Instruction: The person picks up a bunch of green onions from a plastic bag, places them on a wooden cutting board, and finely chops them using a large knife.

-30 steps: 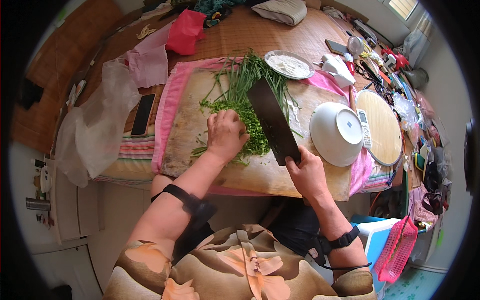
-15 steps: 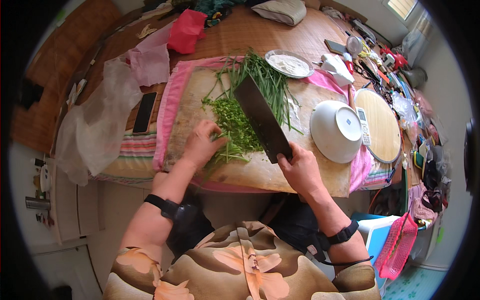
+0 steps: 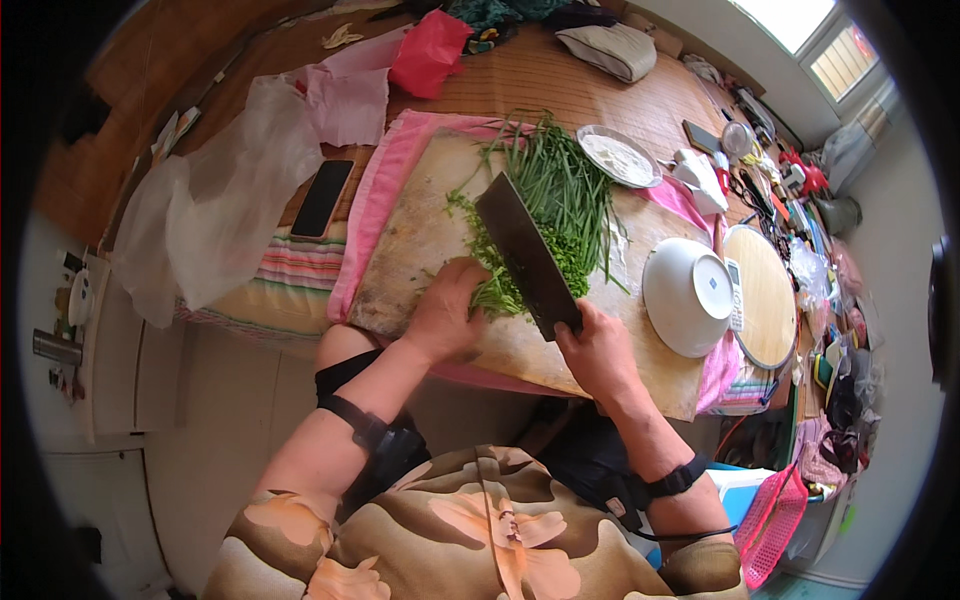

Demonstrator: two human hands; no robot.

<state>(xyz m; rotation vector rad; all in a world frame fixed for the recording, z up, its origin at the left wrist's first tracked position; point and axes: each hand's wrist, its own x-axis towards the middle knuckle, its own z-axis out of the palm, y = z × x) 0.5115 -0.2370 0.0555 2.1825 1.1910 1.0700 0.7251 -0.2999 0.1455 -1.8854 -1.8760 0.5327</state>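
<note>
My right hand is closed round the handle of a broad dark cleaver. Its blade slants up and to the left across a heap of chopped green chives. At the near left side of this heap, my left hand has its fingers curled in on some cut pieces; the fingertips are partly hidden. Long uncut chives lie behind the blade, toward the far side of a worn wooden board. The blade covers part of the heap.
An upturned white bowl sits at the board's right side. Beyond it are a plate of white powder and a round wooden board. To the left lie a phone and a clear plastic bag. Pink cloth runs under the board.
The view has shifted, so the table sits a little differently. My left hand has come closer to the cleaver, pushing in against the cut chives. The cleaver stays in my right hand over the heap.
</note>
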